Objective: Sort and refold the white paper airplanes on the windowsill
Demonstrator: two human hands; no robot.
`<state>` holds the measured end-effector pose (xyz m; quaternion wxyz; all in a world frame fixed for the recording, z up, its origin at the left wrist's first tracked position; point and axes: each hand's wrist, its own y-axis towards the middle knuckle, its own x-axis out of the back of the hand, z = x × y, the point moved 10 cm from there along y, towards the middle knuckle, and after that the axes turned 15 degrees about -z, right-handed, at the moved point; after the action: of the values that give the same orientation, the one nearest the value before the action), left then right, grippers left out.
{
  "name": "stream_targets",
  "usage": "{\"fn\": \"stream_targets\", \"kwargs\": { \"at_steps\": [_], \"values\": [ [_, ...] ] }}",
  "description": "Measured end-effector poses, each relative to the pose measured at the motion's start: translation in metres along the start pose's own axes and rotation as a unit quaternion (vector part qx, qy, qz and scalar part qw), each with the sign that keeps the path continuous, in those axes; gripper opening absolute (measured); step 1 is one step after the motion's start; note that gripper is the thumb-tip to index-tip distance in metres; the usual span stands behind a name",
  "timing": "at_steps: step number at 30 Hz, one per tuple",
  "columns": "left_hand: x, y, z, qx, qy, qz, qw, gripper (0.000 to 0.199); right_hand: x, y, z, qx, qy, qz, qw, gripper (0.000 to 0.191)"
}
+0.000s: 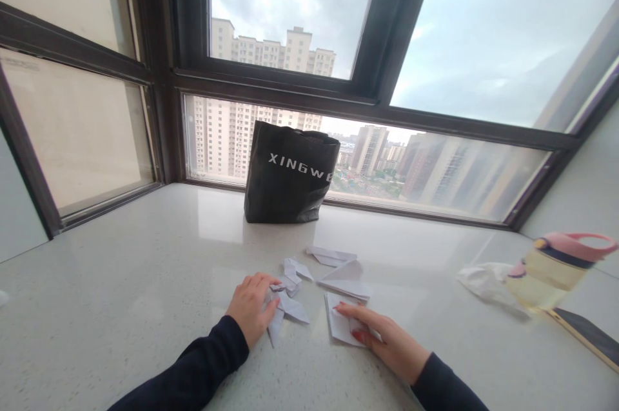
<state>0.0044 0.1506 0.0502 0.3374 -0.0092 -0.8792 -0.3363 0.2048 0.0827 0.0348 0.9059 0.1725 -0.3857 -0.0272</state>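
Note:
My left hand [254,308] is curled at the edge of a white folded-paper figure [285,308], its thumb and index finger around one side. Pointed flaps of that figure spread out to the right and toward me. A second folded-paper figure [293,271] lies just beyond, close against it. My right hand [384,337] grips a small stack of square white paper [338,324], its fingertips on top and the thumb near the closer edge. Behind the stack lie a folded paper wedge [345,280] and a flatter folded strip [333,257].
A black bag [290,182] with white letters stands upright on the pale speckled counter [159,269], against the window. At the right are a pink-lidded bottle [551,275], a crumpled white tissue [486,282] and a dark flat device with a gold edge [587,337].

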Motion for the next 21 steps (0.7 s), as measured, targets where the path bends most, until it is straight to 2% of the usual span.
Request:
{"fn": "stream_targets", "kwargs": {
  "at_steps": [5,11,14,18,21],
  "values": [
    [0.002,-0.004,-0.001,0.017,0.09,0.002,0.996,0.025,0.002,0.0,0.006,0.018,0.005,-0.008,1.0,0.03],
    [0.001,-0.003,-0.001,0.026,0.092,0.003,0.995,0.023,0.003,0.002,0.014,0.036,-0.029,-0.014,0.999,0.029],
    [0.002,-0.001,-0.001,0.017,0.047,-0.016,0.999,0.022,0.005,0.001,0.017,0.055,-0.045,-0.029,0.997,0.03],
    [0.004,0.003,-0.006,0.009,-0.089,-0.039,0.995,0.01,0.009,0.001,0.016,0.055,-0.031,-0.059,0.996,0.037],
    [0.009,0.003,-0.011,-0.002,-0.136,-0.056,0.989,0.014,0.009,0.001,0.016,0.055,-0.037,-0.065,0.996,0.042]
  ]
}}
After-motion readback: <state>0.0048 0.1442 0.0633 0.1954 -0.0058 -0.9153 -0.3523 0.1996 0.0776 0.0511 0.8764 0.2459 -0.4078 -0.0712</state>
